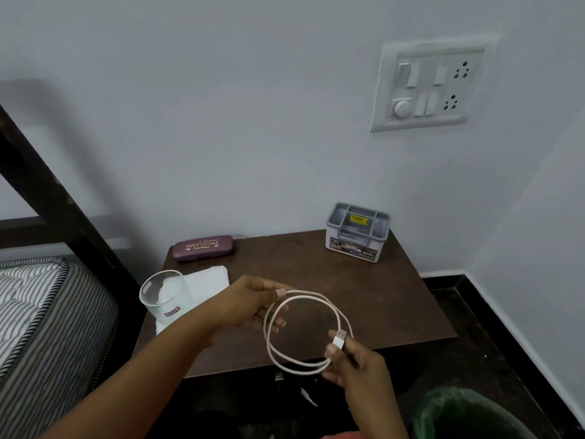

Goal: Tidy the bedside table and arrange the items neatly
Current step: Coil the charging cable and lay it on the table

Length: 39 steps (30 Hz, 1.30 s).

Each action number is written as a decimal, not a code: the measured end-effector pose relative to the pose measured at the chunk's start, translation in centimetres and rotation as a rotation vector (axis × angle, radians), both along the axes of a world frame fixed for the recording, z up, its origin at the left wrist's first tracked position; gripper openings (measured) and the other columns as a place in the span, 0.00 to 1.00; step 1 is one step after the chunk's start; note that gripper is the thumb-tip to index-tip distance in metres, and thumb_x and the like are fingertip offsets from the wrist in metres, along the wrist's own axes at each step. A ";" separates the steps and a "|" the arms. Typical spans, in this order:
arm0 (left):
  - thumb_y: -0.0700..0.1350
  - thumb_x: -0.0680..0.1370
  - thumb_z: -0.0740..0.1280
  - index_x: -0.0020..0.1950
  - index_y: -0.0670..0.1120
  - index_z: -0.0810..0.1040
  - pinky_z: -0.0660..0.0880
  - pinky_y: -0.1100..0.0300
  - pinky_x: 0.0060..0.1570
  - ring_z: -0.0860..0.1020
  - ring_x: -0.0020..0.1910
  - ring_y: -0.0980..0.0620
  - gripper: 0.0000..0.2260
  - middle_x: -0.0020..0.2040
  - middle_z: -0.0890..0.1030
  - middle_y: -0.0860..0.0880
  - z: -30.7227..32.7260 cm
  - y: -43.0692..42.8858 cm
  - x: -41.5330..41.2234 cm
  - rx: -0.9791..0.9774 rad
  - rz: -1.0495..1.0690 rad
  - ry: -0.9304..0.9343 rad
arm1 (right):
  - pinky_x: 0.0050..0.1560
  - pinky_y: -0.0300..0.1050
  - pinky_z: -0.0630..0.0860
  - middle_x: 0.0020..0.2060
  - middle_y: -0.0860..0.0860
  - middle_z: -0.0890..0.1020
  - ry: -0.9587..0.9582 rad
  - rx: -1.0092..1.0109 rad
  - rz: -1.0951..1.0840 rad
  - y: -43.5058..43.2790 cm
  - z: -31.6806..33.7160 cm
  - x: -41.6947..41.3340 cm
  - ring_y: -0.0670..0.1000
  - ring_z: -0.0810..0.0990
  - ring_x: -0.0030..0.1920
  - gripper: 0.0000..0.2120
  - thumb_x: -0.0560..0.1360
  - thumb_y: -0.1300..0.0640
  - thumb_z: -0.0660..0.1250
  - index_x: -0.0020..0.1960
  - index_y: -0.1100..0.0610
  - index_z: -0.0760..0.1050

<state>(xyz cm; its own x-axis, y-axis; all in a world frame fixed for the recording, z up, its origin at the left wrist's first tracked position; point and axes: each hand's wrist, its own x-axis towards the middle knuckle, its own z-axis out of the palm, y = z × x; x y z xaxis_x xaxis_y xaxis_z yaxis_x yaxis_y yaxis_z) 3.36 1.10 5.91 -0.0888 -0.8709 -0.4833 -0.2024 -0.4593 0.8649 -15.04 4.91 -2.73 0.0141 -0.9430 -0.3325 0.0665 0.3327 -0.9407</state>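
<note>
Head view: both hands hold a thin white charging cable (304, 331) looped above the dark brown wooden tabletop (364, 299); left hand (253, 307) pinches coil, right hand (351, 359) grips USB plug. Keep loops even, tuck plug.

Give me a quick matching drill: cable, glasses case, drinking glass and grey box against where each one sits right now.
1 cable
2 glasses case
3 drinking glass
4 grey box

A back right of the table, by the wall
B on the white napkin, front left
C coiled between the left hand and right hand
D back left edge of the table

Pairs: 1-C, 2-D, 3-B, 4-A
</note>
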 end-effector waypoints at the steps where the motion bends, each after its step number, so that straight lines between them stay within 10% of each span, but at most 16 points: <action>1: 0.45 0.79 0.63 0.56 0.45 0.81 0.79 0.64 0.35 0.82 0.33 0.54 0.10 0.40 0.82 0.49 0.1 0.3 0.0 -0.012 -0.001 -0.009 | 0.33 0.36 0.78 0.39 0.52 0.83 0.009 -0.009 0.008 0.0 -0.1 0.1 0.47 0.81 0.40 0.11 0.75 0.66 0.65 0.52 0.53 0.78; 15: 0.41 0.74 0.70 0.52 0.53 0.84 0.74 0.66 0.38 0.79 0.33 0.54 0.10 0.30 0.82 0.53 3.5 2.3 -0.1 -0.269 -0.249 -0.260 | 0.52 0.49 0.80 0.36 0.60 0.84 -0.073 -0.172 0.132 -0.1 1.5 0.0 0.51 0.83 0.49 0.43 0.71 0.66 0.70 0.71 0.33 0.51; 23: 0.46 0.73 0.71 0.51 0.62 0.83 0.76 0.49 0.44 0.78 0.34 0.54 0.11 0.37 0.80 0.44 5.8 2.5 0.1 -0.444 -0.379 -0.423 | 0.46 0.42 0.81 0.44 0.53 0.86 -0.198 -0.160 0.112 0.5 2.8 0.8 0.51 0.84 0.48 0.19 0.71 0.69 0.68 0.58 0.52 0.75; 30: 0.44 0.74 0.70 0.45 0.61 0.83 0.77 0.58 0.42 0.81 0.31 0.56 0.10 0.34 0.79 0.63 4.5 2.0 -1.7 -0.514 -0.204 -0.486 | 0.37 0.39 0.80 0.38 0.53 0.86 -0.143 -0.037 0.074 0.1 3.3 0.7 0.50 0.85 0.41 0.14 0.74 0.67 0.66 0.52 0.50 0.77; 39: 0.49 0.75 0.69 0.52 0.61 0.82 0.73 0.63 0.44 0.78 0.35 0.60 0.09 0.40 0.77 0.57 5.9 2.2 -4.0 -0.683 -0.276 -0.690 | 0.38 0.43 0.75 0.32 0.49 0.85 0.247 -0.067 0.134 -0.4 4.4 -2.0 0.47 0.83 0.34 0.02 0.69 0.51 0.71 0.42 0.47 0.82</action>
